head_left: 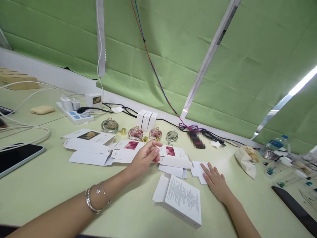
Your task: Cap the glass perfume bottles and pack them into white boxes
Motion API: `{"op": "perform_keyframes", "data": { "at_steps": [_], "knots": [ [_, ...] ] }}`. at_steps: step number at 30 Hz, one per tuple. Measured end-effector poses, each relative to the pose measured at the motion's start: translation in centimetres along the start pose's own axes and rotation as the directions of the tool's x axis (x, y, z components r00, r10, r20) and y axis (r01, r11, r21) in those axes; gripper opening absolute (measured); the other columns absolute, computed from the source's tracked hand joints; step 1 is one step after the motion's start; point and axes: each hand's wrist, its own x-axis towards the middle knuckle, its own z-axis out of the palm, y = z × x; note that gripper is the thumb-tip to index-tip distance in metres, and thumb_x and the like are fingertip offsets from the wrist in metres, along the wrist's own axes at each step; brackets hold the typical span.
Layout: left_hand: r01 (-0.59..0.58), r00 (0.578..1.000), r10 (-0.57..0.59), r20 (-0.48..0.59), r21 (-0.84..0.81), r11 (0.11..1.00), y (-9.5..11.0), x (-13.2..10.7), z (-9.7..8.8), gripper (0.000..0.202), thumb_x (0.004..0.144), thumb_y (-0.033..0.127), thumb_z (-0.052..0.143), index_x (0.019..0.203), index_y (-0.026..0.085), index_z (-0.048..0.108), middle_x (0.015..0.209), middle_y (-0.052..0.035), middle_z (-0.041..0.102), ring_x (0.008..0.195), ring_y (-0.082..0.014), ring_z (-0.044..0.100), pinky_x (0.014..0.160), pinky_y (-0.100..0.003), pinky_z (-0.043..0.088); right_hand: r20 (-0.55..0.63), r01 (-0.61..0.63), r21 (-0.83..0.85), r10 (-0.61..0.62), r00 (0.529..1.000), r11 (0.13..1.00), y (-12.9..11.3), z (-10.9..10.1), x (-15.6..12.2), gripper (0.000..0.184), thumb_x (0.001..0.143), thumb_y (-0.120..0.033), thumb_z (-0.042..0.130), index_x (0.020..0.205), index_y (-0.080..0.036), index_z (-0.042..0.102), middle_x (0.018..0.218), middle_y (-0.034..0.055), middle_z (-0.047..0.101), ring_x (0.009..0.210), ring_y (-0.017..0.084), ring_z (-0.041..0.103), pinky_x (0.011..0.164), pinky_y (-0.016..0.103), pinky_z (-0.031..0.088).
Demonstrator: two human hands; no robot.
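My left hand [146,155] hovers over flattened white cartons [123,150], its fingers curled with thumb and fingertips pressed together; what they pinch, if anything, is too small to make out. A bracelet sits on that wrist. My right hand [216,180] lies flat with fingers spread, resting on the flap of a white carton piece [198,169]. Between the hands a partly folded white box with printed text [182,200] lies on the table. Round glass bottles [135,133] stand in a row behind the cartons.
A power strip with chargers [74,114] and cables sits at the back left, a tablet [15,158] at the left edge. Three upright white boxes [146,119] stand by the wall. A crumpled bag [247,158], water bottle [277,143] and clutter fill the right.
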Motion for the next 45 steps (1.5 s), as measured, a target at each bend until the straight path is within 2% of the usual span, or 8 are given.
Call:
{"op": "perform_keyframes", "data": {
  "at_steps": [9, 13, 16, 20, 26, 32, 38, 45],
  "knots": [
    [-0.014, 0.999, 0.012, 0.046, 0.061, 0.998, -0.3, 0.0, 0.2, 0.026, 0.087, 0.043, 0.047, 0.098, 0.019, 0.049, 0.06, 0.0051, 0.052, 0.058, -0.0112, 0.049, 0.06, -0.025, 0.04, -0.22, -0.002, 0.014, 0.005, 0.975, 1.0, -0.5, -0.9, 0.4, 0.054, 0.092, -0.046, 0.018, 0.138, -0.023, 0.035, 0.149, 0.0108, 0.025, 0.138, 0.035, 0.009, 0.103, 0.064, 0.014],
    [-0.017, 0.999, 0.015, 0.032, 0.073, 0.997, -0.4, -0.1, 0.2, 0.026, 0.088, 0.042, 0.046, 0.101, 0.019, 0.048, 0.061, 0.0051, 0.052, 0.058, -0.0116, 0.049, 0.06, -0.025, 0.041, -0.592, 0.313, 0.13, -0.179, 0.785, 0.941, -2.5, -3.7, -3.0, 0.05, 0.091, -0.039, 0.029, 0.138, -0.019, 0.031, 0.143, 0.0114, 0.035, 0.137, 0.028, 0.02, 0.107, 0.056, 0.017],
    [-0.034, 0.998, 0.028, 0.051, 0.113, 0.993, -0.4, -0.1, 0.2, 0.024, 0.089, 0.04, 0.043, 0.101, 0.019, 0.047, 0.061, 0.0053, 0.05, 0.059, -0.0115, 0.05, 0.06, -0.024, 0.041, -0.283, 0.409, 0.235, -0.34, 0.897, 0.882, -4.9, -4.9, -6.1, 0.051, 0.086, -0.04, 0.046, 0.136, -0.031, 0.034, 0.143, 0.0049, 0.036, 0.133, 0.027, 0.031, 0.105, 0.048, 0.03],
    [-0.104, 0.961, -0.009, 0.276, 0.39, 0.915, 0.3, -0.5, 0.1, 0.021, 0.091, 0.035, 0.04, 0.099, 0.02, 0.052, 0.064, 0.0033, 0.053, 0.057, -0.0119, 0.049, 0.055, -0.023, 0.037, 0.105, 0.212, 0.458, -0.289, 0.951, 0.864, -7.4, -3.9, -8.5, 0.079, 0.073, -0.038, 0.064, 0.141, -0.027, 0.025, 0.141, 0.0086, 0.039, 0.126, 0.03, 0.04, 0.101, 0.046, 0.037],
    [-0.298, 0.773, -0.179, 0.609, 0.597, 0.745, 2.2, -1.7, 1.0, 0.043, 0.078, 0.032, 0.063, 0.116, 0.02, 0.049, 0.078, -0.0014, 0.068, 0.061, -0.0156, 0.057, 0.053, -0.023, 0.036, -0.198, 0.27, 0.635, -0.185, 0.962, 0.724, -9.0, -2.7, -9.6, 0.06, 0.07, -0.021, 0.06, 0.127, -0.028, 0.044, 0.113, 0.0054, 0.054, 0.107, 0.023, 0.053, 0.092, 0.037, 0.045],
    [-0.354, 0.858, 0.081, 0.508, 0.469, 0.809, 1.9, -2.0, 1.3, 0.037, 0.08, 0.026, 0.059, 0.114, 0.018, 0.045, 0.074, 0.0003, 0.063, 0.063, -0.0137, 0.057, 0.058, -0.024, 0.043, -0.392, 0.302, 0.804, 0.076, 0.917, 0.512, -11.5, -3.4, -9.8, 0.046, 0.073, -0.029, 0.065, 0.116, -0.028, 0.05, 0.11, 0.0052, 0.054, 0.107, 0.022, 0.052, 0.088, 0.033, 0.046],
    [-0.369, 0.926, 0.303, 0.223, 0.381, 0.847, 1.0, -1.4, 0.4, 0.019, 0.085, 0.023, 0.053, 0.104, 0.018, 0.05, 0.087, -0.0039, 0.063, 0.072, -0.0135, 0.061, 0.065, -0.026, 0.052, -0.109, 0.083, 0.989, 0.216, 0.97, 0.126, -14.3, -4.7, -8.6, 0.051, 0.065, -0.048, 0.07, 0.105, -0.021, 0.053, 0.099, 0.0065, 0.065, 0.086, 0.021, 0.063, 0.073, 0.031, 0.053],
    [-0.49, 0.87, 0.435, 0.231, 0.5, 0.714, 0.6, -1.2, 0.4, 0.016, 0.085, 0.019, 0.051, 0.1, 0.019, 0.055, 0.087, -0.0047, 0.063, 0.073, -0.014, 0.06, 0.063, -0.025, 0.051, -0.118, -0.009, 0.961, 0.442, 0.889, 0.276, -14.4, -4.7, -8.6, 0.049, 0.056, -0.05, 0.075, 0.089, -0.02, 0.055, 0.084, 0.003, 0.065, 0.07, 0.019, 0.063, 0.063, 0.029, 0.05]
  ]
}}
